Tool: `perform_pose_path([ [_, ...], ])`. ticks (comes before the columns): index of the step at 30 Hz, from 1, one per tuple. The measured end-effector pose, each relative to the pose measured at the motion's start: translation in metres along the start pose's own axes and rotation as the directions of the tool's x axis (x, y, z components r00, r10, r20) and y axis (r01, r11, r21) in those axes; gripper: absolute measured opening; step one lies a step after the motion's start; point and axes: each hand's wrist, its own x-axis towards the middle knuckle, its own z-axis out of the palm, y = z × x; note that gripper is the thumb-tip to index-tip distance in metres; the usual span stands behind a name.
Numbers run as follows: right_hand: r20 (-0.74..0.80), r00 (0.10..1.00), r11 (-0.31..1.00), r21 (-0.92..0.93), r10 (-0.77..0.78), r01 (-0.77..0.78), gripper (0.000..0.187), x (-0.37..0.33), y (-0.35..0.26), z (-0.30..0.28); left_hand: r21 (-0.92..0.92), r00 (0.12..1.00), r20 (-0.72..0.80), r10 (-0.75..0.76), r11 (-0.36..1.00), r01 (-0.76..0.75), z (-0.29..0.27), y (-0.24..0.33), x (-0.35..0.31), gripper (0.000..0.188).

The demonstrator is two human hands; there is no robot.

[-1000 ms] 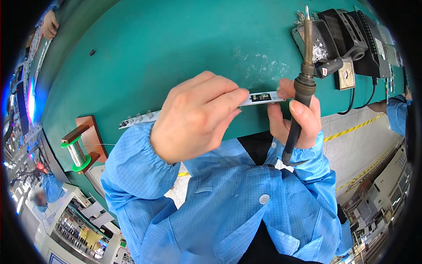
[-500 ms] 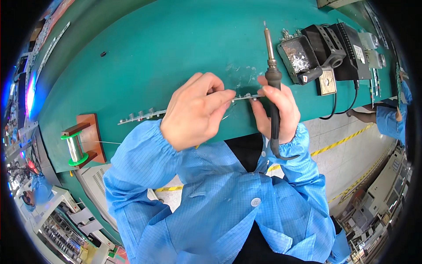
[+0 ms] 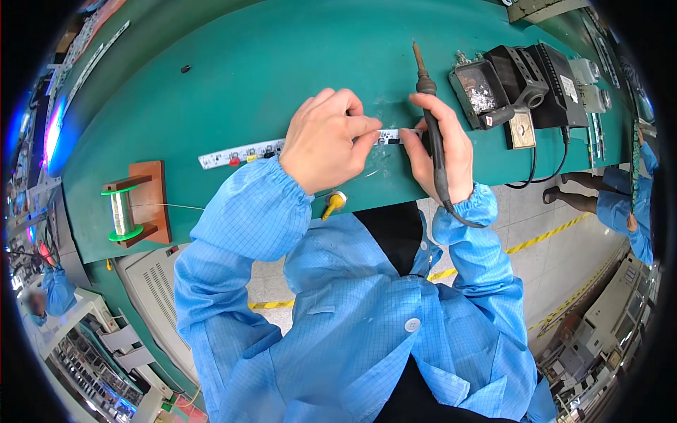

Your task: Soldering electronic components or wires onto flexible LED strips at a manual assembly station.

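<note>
- Centre of the frame, and here is the thing in hand: a slim white circuit strip (image 3: 240,155), running from left of centre to the right-hand fingertips, its middle hidden behind the left hand (image 3: 376,131).
- Red (image 3: 234,161), yellow and black parts sit along the strip's left stretch.
- The left hand comes in from the left, thumb and forefinger close together at the strip (what lies between them, if anything, I cannot tell).
- Over to the right hand (image 3: 407,132): it is clamped around a soldering iron (image 3: 438,151), and its thumb is at the strip's right end.
- The hands are apart, a short stretch of strip showing between them.
- The iron's tip points to the top of the frame, well apart from the strip, its cable trailing down by the cuff.
- Left of frame, a wooden stand (image 3: 156,187) carries a green-rimmed solder spool (image 3: 121,213), a thin wire leading right toward the sleeve.
- Just below the left hand, a yellow piece (image 3: 333,204) lies at the edge of the green desk (image 3: 282,63).
- Upper right, a dark tray (image 3: 462,83) of silvery scraps sits beside black equipment (image 3: 560,84).
- Far right, another person in blue (image 3: 615,209) stands beyond the desk.
</note>
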Motion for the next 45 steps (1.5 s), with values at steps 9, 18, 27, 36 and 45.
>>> perform_pose_path([
  [9, -0.091, 0.996, 0.999, -0.037, 0.005, -0.009, 0.051, 0.003, 0.003, 0.006, 0.043, 0.979, -0.14, 0.145, 0.989, -0.14, -0.012, 0.026, -0.014, 0.014],
  [18, -0.16, 0.984, 0.996, 0.03, -0.082, 0.088, 0.046, -0.001, -0.002, -0.001, -0.289, 0.978, -0.208, 0.031, 0.953, -0.092, 0.006, 0.05, -0.045, 0.016],
  [27, 0.102, 0.979, 0.693, 0.693, 0.178, -0.198, 0.042, -0.039, -0.035, -0.01, -0.654, 0.968, -0.185, -0.167, 0.756, 0.006, 0.018, 0.062, -0.049, 0.014],
  [36, -0.047, 0.985, 0.851, 0.511, 0.166, -0.12, 0.047, -0.023, -0.017, -0.022, -0.56, 0.935, -0.267, -0.234, 0.827, 0.047, 0.012, 0.055, -0.054, 0.015],
  [45, -0.036, 0.995, 0.909, 0.411, 0.09, -0.067, 0.041, -0.003, 0.004, -0.049, -0.294, 0.862, -0.446, -0.238, 0.949, 0.11, 0.025, 0.04, -0.041, 0.018],
])
